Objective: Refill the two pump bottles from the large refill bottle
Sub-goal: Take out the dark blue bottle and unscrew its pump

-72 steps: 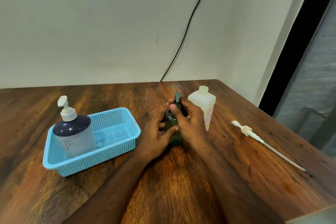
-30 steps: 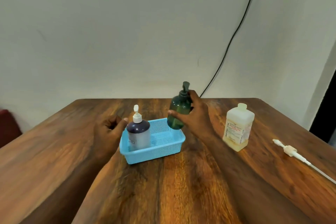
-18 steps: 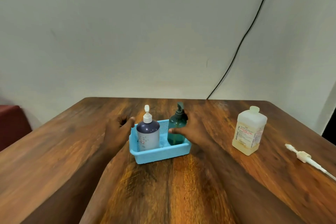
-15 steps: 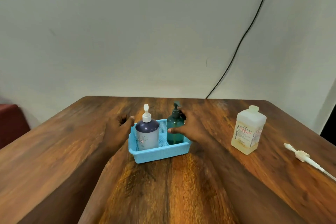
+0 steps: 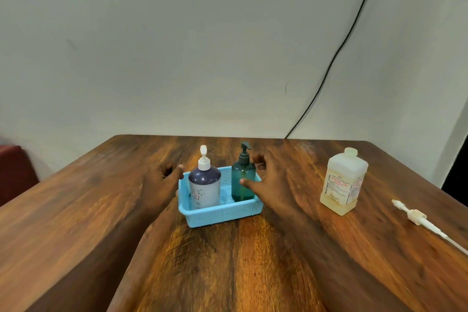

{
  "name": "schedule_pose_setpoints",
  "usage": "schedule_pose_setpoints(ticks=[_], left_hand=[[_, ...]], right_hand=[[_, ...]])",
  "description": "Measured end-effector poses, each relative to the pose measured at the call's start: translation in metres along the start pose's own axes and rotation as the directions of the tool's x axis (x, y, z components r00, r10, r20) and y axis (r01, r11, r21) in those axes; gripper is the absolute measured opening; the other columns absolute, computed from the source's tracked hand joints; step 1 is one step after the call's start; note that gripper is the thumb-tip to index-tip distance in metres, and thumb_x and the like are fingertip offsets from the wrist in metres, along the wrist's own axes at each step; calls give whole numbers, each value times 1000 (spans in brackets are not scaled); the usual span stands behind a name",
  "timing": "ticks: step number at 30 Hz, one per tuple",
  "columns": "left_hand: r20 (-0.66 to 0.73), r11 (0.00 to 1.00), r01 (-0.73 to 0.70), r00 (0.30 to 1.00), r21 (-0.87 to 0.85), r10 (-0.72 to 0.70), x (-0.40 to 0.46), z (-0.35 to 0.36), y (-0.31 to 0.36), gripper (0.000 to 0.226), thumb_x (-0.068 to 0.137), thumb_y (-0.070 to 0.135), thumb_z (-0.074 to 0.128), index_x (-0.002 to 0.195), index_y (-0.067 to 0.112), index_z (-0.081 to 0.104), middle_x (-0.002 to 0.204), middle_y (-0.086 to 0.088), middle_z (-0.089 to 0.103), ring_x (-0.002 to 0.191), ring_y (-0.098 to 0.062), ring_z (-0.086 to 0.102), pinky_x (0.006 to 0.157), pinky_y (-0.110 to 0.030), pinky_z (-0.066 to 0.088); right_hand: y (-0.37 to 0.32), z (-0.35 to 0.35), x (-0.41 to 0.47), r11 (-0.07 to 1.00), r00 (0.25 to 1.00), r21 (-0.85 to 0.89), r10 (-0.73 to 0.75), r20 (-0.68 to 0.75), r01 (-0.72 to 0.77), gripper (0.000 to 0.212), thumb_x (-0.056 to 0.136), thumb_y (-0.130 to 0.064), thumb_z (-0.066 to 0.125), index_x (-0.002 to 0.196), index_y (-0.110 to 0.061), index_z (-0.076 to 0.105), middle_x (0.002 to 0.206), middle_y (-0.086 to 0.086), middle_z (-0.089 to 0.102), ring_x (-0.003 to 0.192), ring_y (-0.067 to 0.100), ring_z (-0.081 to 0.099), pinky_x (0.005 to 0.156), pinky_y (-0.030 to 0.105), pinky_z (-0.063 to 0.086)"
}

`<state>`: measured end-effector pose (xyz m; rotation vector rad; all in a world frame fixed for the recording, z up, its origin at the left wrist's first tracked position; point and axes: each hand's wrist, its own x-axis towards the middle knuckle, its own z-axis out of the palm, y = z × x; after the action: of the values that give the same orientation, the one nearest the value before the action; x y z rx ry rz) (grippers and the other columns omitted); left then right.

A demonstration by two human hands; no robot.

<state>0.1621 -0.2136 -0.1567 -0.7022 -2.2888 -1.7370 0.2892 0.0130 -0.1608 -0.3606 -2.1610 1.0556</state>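
Head-camera view looks down a brown wooden table (image 5: 228, 261) toward a pale wall. Both pump bottles stand upright inside a light blue mesh basket (image 5: 222, 213) near the middle of the table: the grey bottle with the dark top and white pump (image 5: 204, 186) on the left side of the basket, the green pump bottle (image 5: 243, 180) with its dark pump head on the right side, a small gap between them.

The right hand (image 5: 272, 180) sits just beside the green bottle at the basket's right edge, fingers spread and loosely curved; the thumb tip lies in front of the bottle's body, but whether it touches cannot be told, and the hand grips nothing. The left hand (image 5: 160, 185) is at the basket's left edge, fingers curled loosely with the thumb at the rim, holding nothing that can be seen.

Well to the right of the basket the large refill bottle (image 5: 343, 182) stands upright, translucent white with a pale yellowish liquid low inside, a printed label on its front and its cap on. Further right, near the table's edge, a white pump with a long dip tube (image 5: 417, 219) lies flat on the wood. A black cable (image 5: 336, 56) runs down the wall behind the table.
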Motion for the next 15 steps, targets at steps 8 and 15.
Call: schedule_pose_setpoints(ticks=[8,15], left_hand=[[11,1000,1,1000,-6,-1,3,8,2,34,103,21,56,75,5,66,68,-14,64,66,-29,64,60,-38,51],[8,999,-54,999,-9,54,3,0,-5,34,103,23,58,70,14,65,62,-1,63,53,-7,58,52,-27,48]], right_hand=[[-28,13,-33,983,986,-124,-145,-82,134,39,86,-33,79,104,-42,46,101,-20,54,93,0,57,64,4,45],[-51,57,-28,965,980,-219,-107,169,143,80,77,-52,81,140,-28,38,140,-4,53,125,16,52,104,33,45]])
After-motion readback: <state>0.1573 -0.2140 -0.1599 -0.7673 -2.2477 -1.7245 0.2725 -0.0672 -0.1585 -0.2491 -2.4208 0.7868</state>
